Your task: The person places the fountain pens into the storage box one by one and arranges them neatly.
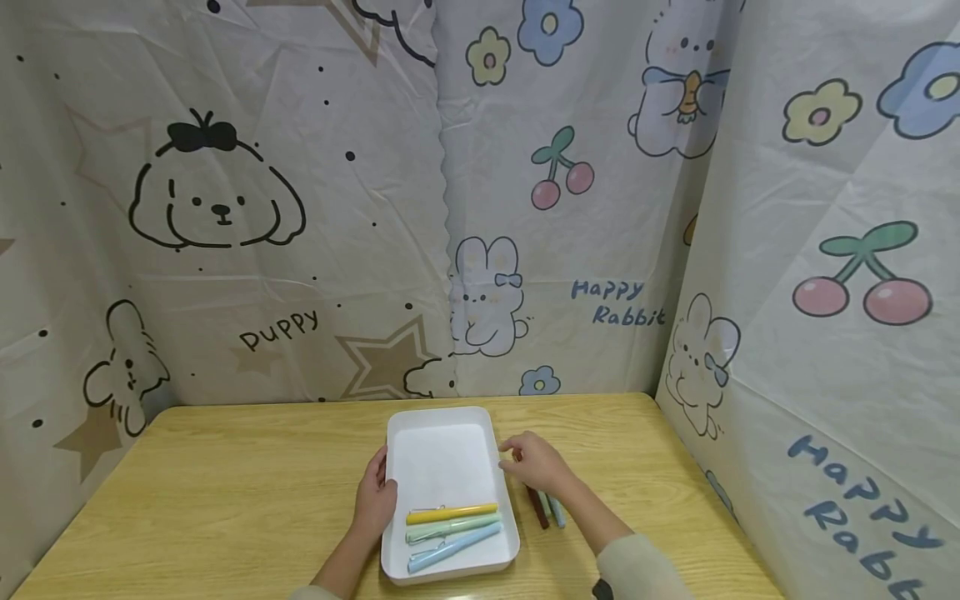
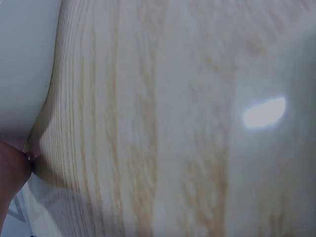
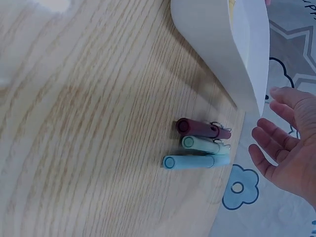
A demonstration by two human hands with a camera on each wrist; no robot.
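Note:
A white tray [image 1: 442, 454] lies on the table with a yellow pen [image 1: 452, 513], a light green pen [image 1: 452, 528] and a light blue pen [image 1: 454, 547] side by side in its near end. My left hand [image 1: 372, 500] grips the tray's left side, thumb at the rim and fingers along the outside. Beside the right rim, my right hand [image 1: 538, 462] holds nothing, its fingers loosely bent. Below it on the table lie a dark red pen [image 3: 203, 129], another light green pen [image 3: 205, 144] and another light blue pen [image 3: 195, 161], partly covered by the hand in the head view.
The wooden table [image 1: 247, 492] reaches back to a printed cloth [image 1: 360, 275] hanging behind it. A second stretch of cloth [image 1: 810, 375] hangs along the right side. Light glares off the tabletop in the left wrist view.

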